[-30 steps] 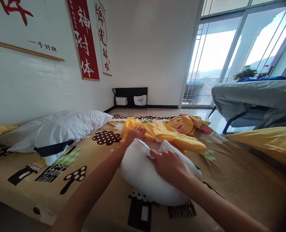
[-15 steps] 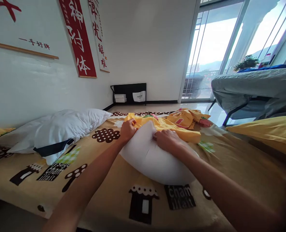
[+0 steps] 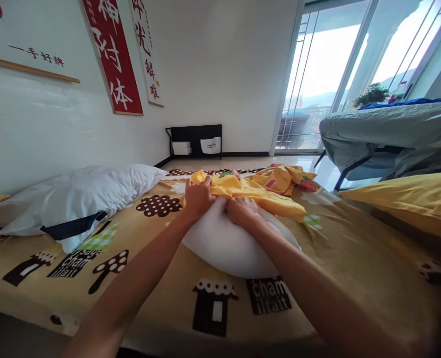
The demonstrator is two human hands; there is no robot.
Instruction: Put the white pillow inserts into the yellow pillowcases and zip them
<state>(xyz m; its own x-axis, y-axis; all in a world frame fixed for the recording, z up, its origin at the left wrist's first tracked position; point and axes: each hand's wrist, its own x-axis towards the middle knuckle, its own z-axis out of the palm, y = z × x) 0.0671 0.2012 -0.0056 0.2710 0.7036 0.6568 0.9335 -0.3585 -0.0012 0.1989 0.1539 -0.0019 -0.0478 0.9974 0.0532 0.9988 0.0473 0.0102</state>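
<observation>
A plump white pillow lies on the patterned bed sheet in front of me, its far end tucked under a yellow pillowcase. My left hand is closed on the edge of the yellow pillowcase at the pillow's far left corner. Beside it, my right hand is closed in a fist on the pillow's far end, at the pillowcase's edge. Its fingertips are hidden, so the exact grip is partly covered. The rest of the yellow cloth lies crumpled beyond the hands.
Another white pillow with a dark band rests at the left by the wall. A yellow pillow lies at the right. Behind the bed stand a black low rack and, at the right, a cloth-covered table.
My right hand has pushed forward and left, closer to my left hand. The white pillow's raised corner has gone under the yellow cloth. The view has shifted slightly.
</observation>
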